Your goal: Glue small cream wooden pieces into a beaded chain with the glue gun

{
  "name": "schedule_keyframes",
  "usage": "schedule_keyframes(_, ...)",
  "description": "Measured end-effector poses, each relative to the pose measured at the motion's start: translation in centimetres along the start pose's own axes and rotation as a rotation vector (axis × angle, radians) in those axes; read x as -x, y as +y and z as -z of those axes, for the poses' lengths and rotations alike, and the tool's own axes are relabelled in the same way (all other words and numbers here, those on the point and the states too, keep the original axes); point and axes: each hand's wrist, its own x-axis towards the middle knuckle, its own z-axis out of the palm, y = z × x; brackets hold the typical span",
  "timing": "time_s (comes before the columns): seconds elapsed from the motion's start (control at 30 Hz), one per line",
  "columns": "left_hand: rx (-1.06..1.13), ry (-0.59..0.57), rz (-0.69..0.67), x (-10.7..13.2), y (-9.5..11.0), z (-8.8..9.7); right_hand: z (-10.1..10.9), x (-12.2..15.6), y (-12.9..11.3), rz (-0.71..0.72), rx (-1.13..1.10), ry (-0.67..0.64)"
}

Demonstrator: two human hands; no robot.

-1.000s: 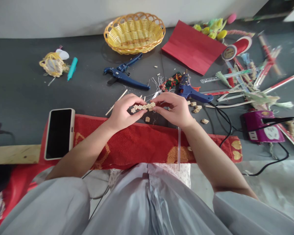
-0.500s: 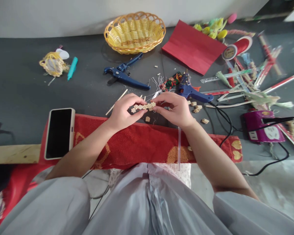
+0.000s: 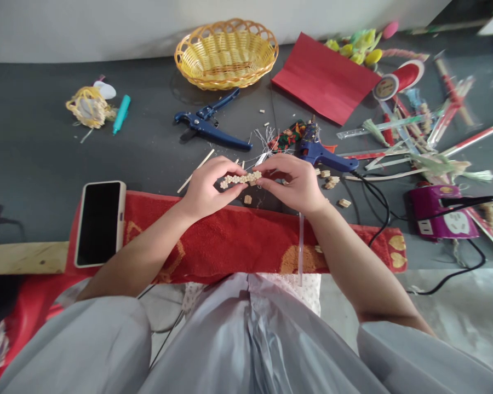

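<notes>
Between my two hands is a pale strip of joined bead-like pieces [image 3: 235,179], held level above the table's near part. My left hand [image 3: 207,189] pinches it from the left with thumb and fingers. From the right, my right hand [image 3: 293,183] pinches its other end. Just below the strip lies a small loose wooden cluster [image 3: 247,200]. More such small clusters [image 3: 332,181] lie to the right of my right hand. A blue glue gun [image 3: 326,157] rests just beyond that hand, and thin pale sticks [image 3: 196,171] lie beside my left hand.
A red towel [image 3: 230,241] covers the near edge, with a phone [image 3: 99,224] on its left. Farther back are blue cutters [image 3: 211,127], a yellow basket [image 3: 225,54] and red paper [image 3: 324,79]. At right stand a thread spool [image 3: 406,76], straws and a purple power socket [image 3: 439,213] with black cables.
</notes>
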Motion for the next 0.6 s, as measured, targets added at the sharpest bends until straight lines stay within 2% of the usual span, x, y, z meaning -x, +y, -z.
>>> schedule_keyframes(0.2,0.029,0.039,0.041,0.30,-0.10,-0.22,-0.03,0.02,-0.03,0.009,-0.001,0.007)
schedule_keyframes(0.6,0.025,0.042,0.020,0.30,-0.07,-0.21,0.03,-0.01,-0.11,-0.010,0.008,0.001)
